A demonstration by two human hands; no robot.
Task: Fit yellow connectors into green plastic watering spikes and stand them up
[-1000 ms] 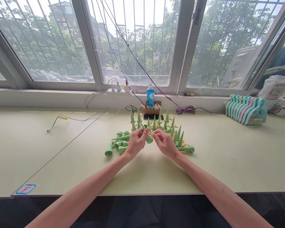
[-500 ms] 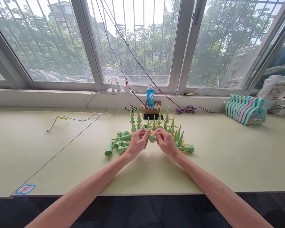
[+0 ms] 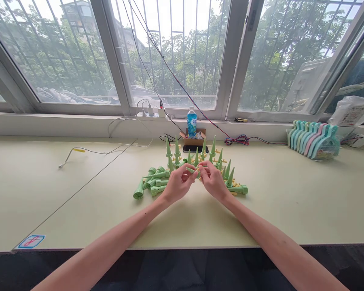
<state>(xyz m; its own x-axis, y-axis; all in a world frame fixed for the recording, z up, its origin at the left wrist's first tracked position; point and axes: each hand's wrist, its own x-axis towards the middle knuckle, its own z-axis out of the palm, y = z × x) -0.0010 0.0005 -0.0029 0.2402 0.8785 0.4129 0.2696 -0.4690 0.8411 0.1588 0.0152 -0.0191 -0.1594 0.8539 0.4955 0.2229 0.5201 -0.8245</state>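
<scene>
My left hand [image 3: 178, 182] is closed on a green plastic watering spike [image 3: 190, 170], its tip pointing up and left. My right hand [image 3: 214, 181] pinches at the other end of that spike, where a bit of a small yellow valve piece [image 3: 198, 169] shows; the fingers hide most of it. Beyond the hands stand several upright green spikes [image 3: 212, 150], some with yellow valves through them. More green spikes [image 3: 151, 180] lie in a pile left of my left hand. To the right, one green spike [image 3: 239, 189] lies by loose yellow pieces [image 3: 235, 183].
A phone [image 3: 195, 149] lies behind the spikes, before a small cardboard box [image 3: 194, 141] and a blue-labelled bottle [image 3: 191, 123]. Coiled cable [image 3: 237, 140] and a row of pastel plastic items [image 3: 314, 139] are at the back right. A white cable [image 3: 91, 151] crosses the left tabletop.
The held spike has turned from tip-up toward lying more level. My hands have come closer together, and the right fingertips now meet the spike's wide end.
</scene>
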